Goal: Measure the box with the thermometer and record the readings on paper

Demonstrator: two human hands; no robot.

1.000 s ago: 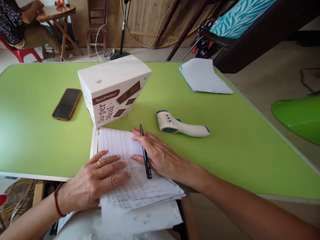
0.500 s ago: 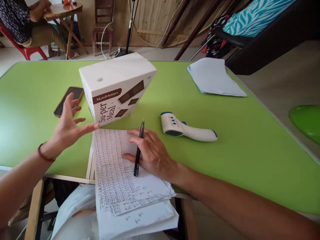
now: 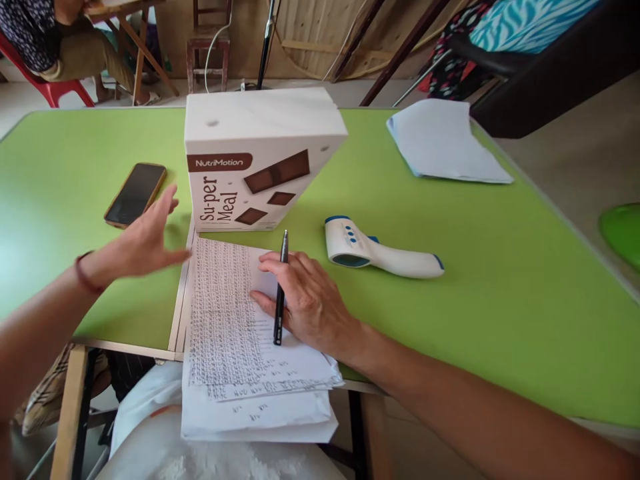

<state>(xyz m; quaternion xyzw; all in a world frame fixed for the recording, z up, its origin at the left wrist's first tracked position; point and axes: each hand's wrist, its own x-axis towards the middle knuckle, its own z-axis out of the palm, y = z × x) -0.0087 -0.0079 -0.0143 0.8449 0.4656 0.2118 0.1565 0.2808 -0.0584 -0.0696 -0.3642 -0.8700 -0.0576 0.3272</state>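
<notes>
The person's right hand (image 3: 317, 303) is closed lightly on a black pen (image 3: 280, 300), which passes across the thumb and forefinger. The pen's long axis runs away from the person, tipped slightly to the right at the top; its grey end points up and outward, past the fingers, and its other end points back toward the lap. Under this hand lies a stack of papers (image 3: 223, 313), the palm's edge and fingertips resting on its right side. The stack's long axis runs from the lap outward, its near end overhanging the edge of the green table (image 3: 500, 300), its densely written columns lying to the left of the grip.

The left hand (image 3: 140, 243) is empty and lifted, fingers raised and spread from the thumb, left of the pen grip. Its thumb points right, toward the far left corner of the papers; whether it touches them cannot be told. Just beyond the left hand's fingers lies a phone (image 3: 136, 193), its long axis slanting away to the right.

Straight beyond the pen grip a white box (image 3: 215, 190) stands upright, printed face toward the person. Right of the grip lies a thermometer (image 3: 380, 252), head to the left, handle to the right. Farther out to the right rest folded sheets (image 3: 445, 140).
</notes>
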